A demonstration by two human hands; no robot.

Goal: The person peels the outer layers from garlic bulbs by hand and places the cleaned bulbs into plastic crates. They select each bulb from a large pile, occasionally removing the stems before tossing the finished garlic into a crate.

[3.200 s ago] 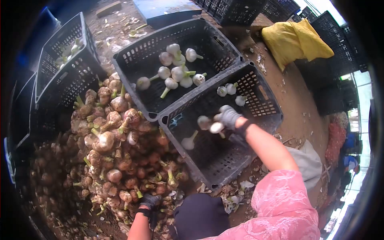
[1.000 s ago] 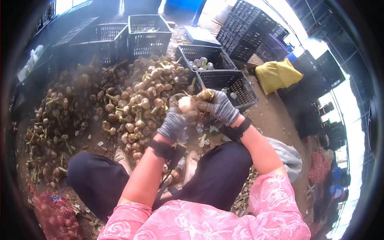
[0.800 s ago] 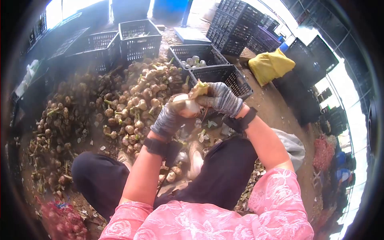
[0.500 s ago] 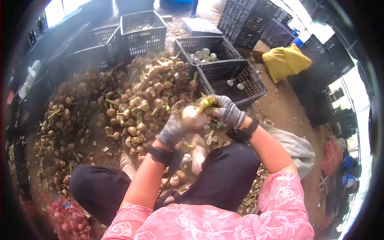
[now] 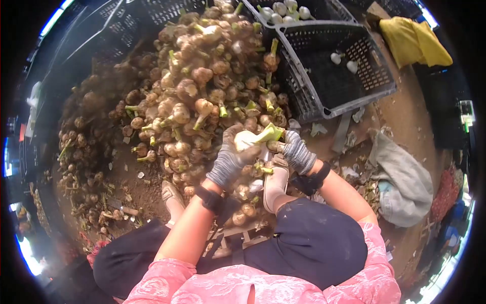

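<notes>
A pale, peeled garlic bulb (image 5: 245, 140) with a green stem is held between the hands, above the feet. My left hand (image 5: 231, 157), in a grey glove, is closed around the bulb. Fingers bent near the stem end, my right hand (image 5: 296, 152) is also gloved; what its fingertips pinch is too small to make out. A large heap of brown, unpeeled garlic (image 5: 187, 91) lies just beyond and to the left of the hands.
A black crate (image 5: 329, 109) at the upper right holds two white bulbs (image 5: 352, 66). Behind it another crate (image 5: 324, 22) holds several white bulbs. A yellow sack (image 5: 415, 43) lies farther right, a grey cloth (image 5: 402, 187) below it. A knife (image 5: 126, 209) lies on the ground at left.
The view has tilted down, so the heap and crates appear larger and higher. The bulb's stem has turned and more of the pale bulb is bare. My right hand has come slightly away from the bulb.
</notes>
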